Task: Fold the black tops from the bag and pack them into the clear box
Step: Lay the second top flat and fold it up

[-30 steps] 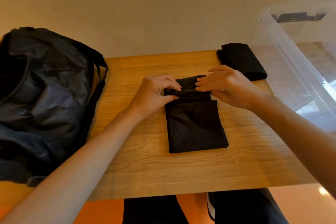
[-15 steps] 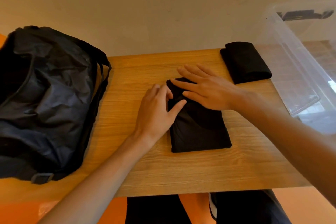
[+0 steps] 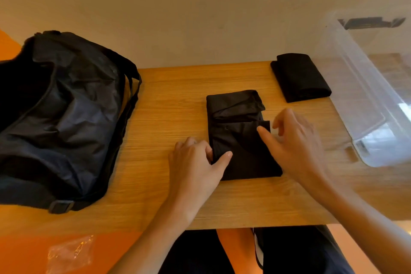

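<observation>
Now that both hands are sliding back off the far fold, the top (image 3: 240,131) is lying folded on the table (image 3: 166,100); left hand (image 3: 195,162) is pinching its left edge; right hand (image 3: 295,140) is hovering spread, holding nothing; box (image 3: 355,95) is waiting

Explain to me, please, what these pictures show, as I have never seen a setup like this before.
There is no machine here: a person works with bare hands, and a camera worn on the head looks down at them. On the table lie a dark bag at the left, a half-folded black top in the middle and a folded top farther back, beside the clear box at the right. The left hand pinches the half-folded top's left edge. The right hand, blurred, hovers with loose fingers at its right edge; whether it touches is unclear.
</observation>
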{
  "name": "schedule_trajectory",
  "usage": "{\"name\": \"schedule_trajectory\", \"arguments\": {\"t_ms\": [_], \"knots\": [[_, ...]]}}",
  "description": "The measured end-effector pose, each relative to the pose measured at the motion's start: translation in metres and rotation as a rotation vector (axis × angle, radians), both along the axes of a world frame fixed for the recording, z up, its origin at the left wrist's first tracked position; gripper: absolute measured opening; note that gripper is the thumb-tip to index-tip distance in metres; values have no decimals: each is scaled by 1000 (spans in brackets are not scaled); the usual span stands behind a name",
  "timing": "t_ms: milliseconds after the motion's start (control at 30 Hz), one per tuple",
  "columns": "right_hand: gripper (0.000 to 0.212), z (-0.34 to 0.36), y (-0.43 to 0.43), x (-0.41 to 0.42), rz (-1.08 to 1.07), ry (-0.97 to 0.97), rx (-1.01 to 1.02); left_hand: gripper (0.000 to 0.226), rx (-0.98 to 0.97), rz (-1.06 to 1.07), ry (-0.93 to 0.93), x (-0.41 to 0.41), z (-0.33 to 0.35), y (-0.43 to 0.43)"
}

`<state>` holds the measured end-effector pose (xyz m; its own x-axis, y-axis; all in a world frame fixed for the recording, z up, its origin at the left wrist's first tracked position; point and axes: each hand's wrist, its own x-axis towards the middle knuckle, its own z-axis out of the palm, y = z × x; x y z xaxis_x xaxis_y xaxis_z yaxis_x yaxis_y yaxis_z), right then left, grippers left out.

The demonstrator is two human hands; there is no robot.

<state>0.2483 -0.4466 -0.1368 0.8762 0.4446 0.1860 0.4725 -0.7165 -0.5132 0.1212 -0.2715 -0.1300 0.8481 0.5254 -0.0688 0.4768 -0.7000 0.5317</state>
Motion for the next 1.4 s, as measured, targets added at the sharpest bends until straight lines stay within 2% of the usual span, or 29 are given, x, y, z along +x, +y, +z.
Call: {"name": "schedule_trajectory", "arguments": {"t_ms": [100,200,367,600,700,767,800,867,967,1033,1200,1400], "knots": [[40,-3,-17,-28,-36,88,-28,34,-54,-3,25,-8,2,-1],[35,-8,-23,-42,-16,152,-37,27,-157,11,-12,-15,2,-2],[28,-10,-25,-52,-58,181,104,25,-292,53,-126,-29,3,-5],[29,-8,-27,-66,-89,190,156,22,-270,55,-131,-37,1,-9],[28,-7,-27,-65,-95,205,116,30,-230,57,-108,-29,2,-10],[24,-3,-22,-59,-123,101,57,30,-192,61,-111,-21,3,-7],[30,2,-17,-55,-121,29,47,28,-189,62,-124,-17,4,-6],[39,11,1,-43,-30,-45,54,26,-202,58,-152,-11,5,-5],[49,15,33,-27,139,-5,-36,26,-205,67,-184,-10,3,-7],[43,14,52,-20,196,-12,-69,26,-218,74,-207,-12,0,-9],[11,10,69,-16,281,-55,-64,26,-217,84,-248,-16,-6,-11],[11,9,64,-6,248,63,82,34,-205,96,-285,-19,-13,-12]]}}
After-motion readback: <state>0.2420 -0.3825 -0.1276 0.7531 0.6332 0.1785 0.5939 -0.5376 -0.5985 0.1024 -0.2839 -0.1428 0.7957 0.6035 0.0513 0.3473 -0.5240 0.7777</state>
